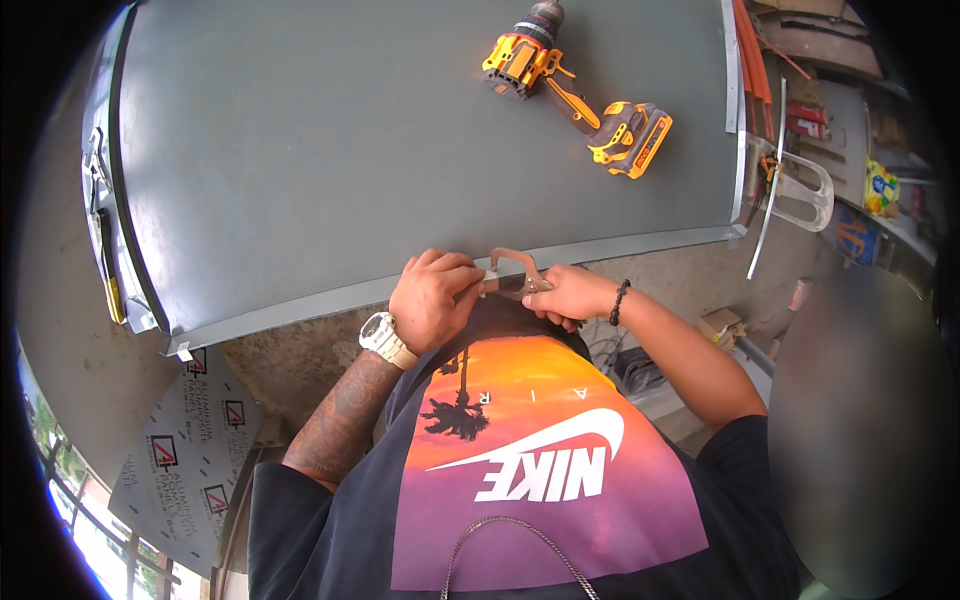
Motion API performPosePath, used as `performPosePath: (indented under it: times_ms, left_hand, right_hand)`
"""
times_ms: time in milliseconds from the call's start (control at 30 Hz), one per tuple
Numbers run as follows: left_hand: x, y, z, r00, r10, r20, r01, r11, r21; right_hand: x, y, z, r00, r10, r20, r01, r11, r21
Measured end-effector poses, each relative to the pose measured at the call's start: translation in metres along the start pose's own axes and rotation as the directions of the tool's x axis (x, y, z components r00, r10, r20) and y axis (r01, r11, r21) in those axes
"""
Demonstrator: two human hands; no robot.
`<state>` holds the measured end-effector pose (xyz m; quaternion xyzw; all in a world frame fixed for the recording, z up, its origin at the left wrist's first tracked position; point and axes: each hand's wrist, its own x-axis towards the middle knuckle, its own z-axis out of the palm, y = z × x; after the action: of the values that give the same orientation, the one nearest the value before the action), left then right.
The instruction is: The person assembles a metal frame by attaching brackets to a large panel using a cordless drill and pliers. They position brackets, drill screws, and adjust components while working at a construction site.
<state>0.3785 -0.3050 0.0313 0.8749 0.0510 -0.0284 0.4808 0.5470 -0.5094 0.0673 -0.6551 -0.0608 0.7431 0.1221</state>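
Note:
A large grey metal panel (400,150) lies flat in front of me, its folded near edge (330,295) running across the middle of the view. My left hand (432,295), with a pale wristwatch, grips the jaw end of a metal locking clamp (515,268) at that edge. Closed on the clamp's handles, just right of it, is my right hand (565,295), which wears a dark bead bracelet. The clamp's curved jaw reaches over the panel's edge. A yellow and black cordless drill (575,90) lies on the far part of the panel, well beyond both hands.
A clear plastic curved piece (800,190) and tools lie on shelves (870,150) at the right. A printed sheet panel (190,450) lies on the concrete floor (300,360) at lower left. A yellow-tipped tool (108,270) hangs off the panel's left edge.

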Motion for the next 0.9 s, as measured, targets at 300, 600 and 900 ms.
performPosePath:
  times_ms: [300, 600, 900]
  left_hand:
    - [-0.003, -0.001, -0.002, 0.999, 0.025, -0.022, -0.025, 0.999, 0.02]
    - [-0.006, -0.003, 0.0, 0.999, 0.018, -0.045, -0.017, 0.999, 0.037]
    - [-0.014, -0.003, -0.007, 1.0, 0.017, -0.023, -0.017, 1.0, -0.001]
  right_hand:
    - [-0.013, -0.015, 0.011, 0.921, -0.201, -0.335, -0.007, 0.849, -0.528]
    - [-0.01, -0.019, 0.021, 0.904, -0.167, -0.393, -0.098, 0.815, -0.571]
    - [-0.017, 0.017, -0.009, 0.947, -0.256, -0.196, 0.164, 0.905, -0.394]
